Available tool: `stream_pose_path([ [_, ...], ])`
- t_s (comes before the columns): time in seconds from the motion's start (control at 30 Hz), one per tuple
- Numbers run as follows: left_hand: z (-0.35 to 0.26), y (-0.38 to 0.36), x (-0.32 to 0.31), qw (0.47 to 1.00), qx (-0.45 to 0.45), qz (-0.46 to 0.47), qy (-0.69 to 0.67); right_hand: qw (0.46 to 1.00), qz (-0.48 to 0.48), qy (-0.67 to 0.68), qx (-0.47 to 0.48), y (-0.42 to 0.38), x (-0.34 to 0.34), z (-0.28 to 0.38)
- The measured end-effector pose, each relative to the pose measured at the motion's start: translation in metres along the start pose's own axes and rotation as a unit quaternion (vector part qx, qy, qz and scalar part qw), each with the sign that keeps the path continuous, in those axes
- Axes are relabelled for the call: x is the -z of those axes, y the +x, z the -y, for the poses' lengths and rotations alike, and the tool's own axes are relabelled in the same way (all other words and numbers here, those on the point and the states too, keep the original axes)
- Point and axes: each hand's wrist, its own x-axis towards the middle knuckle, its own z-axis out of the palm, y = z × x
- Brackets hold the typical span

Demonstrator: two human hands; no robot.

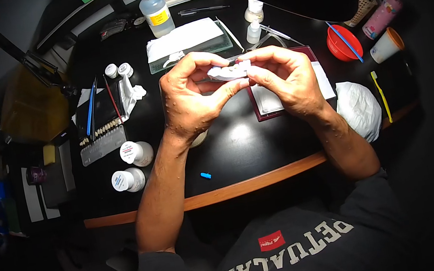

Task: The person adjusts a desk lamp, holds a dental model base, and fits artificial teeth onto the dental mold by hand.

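A glossy black tabletop with an orange-brown, wood-toned front edge is spreading across the middle; a white glare is shining off its surface; a plain grey wall is rising at upper left; deep shadow is swallowing the right side.

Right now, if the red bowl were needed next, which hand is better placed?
Probably the right hand: it is nearer the bowl than the left hand. Both hold the white piece, so the right would first need to let go.
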Motion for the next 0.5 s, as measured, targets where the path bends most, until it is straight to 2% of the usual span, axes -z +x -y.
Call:
stream_pose_path([
  [0.4,0.0062,-0.0031,-0.0024,0.999,0.025,0.018,-0.013,0.996,-0.018,-0.075,0.051,-0.0043,0.0039,-0.0060],
  [0.5,0.0091,-0.0037,-0.0019,0.999,0.035,0.016,-0.027,0.997,-0.016,-0.057,0.042,-0.0046,0.0037,-0.0048],
])
